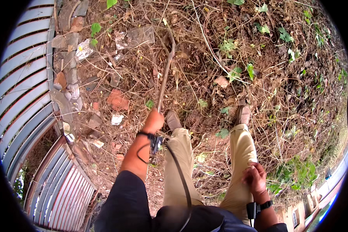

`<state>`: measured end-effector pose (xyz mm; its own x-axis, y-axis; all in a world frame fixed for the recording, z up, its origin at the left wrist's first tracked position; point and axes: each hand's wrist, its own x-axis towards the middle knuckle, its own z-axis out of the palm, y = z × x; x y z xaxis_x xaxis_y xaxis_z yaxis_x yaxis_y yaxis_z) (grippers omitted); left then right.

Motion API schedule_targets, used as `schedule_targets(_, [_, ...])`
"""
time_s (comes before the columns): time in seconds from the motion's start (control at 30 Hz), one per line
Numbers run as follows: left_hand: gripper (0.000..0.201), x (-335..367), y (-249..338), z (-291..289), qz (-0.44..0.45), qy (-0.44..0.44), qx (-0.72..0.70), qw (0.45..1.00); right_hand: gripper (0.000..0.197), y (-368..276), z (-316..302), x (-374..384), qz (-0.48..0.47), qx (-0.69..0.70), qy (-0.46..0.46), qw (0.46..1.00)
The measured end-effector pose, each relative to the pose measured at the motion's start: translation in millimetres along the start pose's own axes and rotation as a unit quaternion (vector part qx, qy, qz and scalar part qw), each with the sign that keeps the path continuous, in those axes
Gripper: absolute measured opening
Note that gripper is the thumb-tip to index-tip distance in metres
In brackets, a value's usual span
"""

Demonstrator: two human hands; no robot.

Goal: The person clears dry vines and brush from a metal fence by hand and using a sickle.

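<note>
My left hand (154,121) is wrapped round the lower end of a long wooden stick (166,73). The stick points away from me and splits into a fork at its far end, among dry vines and leaf litter (189,73). My right hand (256,178) hangs beside my right thigh, its fingers curled in toward the thumb. Whatever may be between those fingers is too small or hidden to make out. Each wrist wears a dark strap with a small device, and a black cable (180,170) runs past my left forearm.
A slatted metal fence (29,65) stands along the left, with a row of stones and broken bricks (71,50) at its foot. Brick pieces (118,99) and a flat slab (141,36) lie nearer the middle. Green leafy plants (297,174) grow at the right.
</note>
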<state>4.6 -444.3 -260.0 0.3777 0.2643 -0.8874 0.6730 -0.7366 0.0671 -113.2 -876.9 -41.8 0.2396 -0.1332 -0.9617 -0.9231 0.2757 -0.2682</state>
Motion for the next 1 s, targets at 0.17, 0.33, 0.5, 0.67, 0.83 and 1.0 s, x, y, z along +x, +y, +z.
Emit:
schedule_targets(0.17, [0.036, -108.8, -95.6, 32.3, 0.005, 0.01, 0.046, 0.999, 0.022, 4.5, 1.3, 6.9, -0.009, -0.014, 0.001, 1.0])
schedule_targets(0.33, [0.049, -190.2, -119.7, 22.0, -0.014, -0.045, 0.011, 0.999, 0.022, 4.6, 17.3, 3.4, 0.017, -0.048, -0.004, 0.999])
schedule_targets(0.5, [0.048, -234.4, -146.2, -2.6, -0.055, -0.063, -0.036, 0.996, 0.024, -12.1, 63.9, -29.9, 0.036, -0.081, -0.029, 0.996])
schedule_targets(0.67, [0.046, -253.7, -177.4, -43.6, -0.065, -0.09, -0.065, 0.992, 0.026, -30.0, 131.1, -66.6, -0.025, -0.098, -0.081, 0.992])
schedule_targets(0.83, [0.045, -268.8, -191.2, -97.1, 0.018, -0.087, -0.092, 0.992, 0.034, -34.8, 195.3, -97.9, -0.055, -0.13, -0.138, 0.98])
schedule_targets(1.0, [0.033, -282.7, -167.5, -146.4, 0.055, -0.149, -0.24, 0.958, 0.035, -34.3, 259.1, -109.8, -0.027, -0.222, -0.24, 0.945])
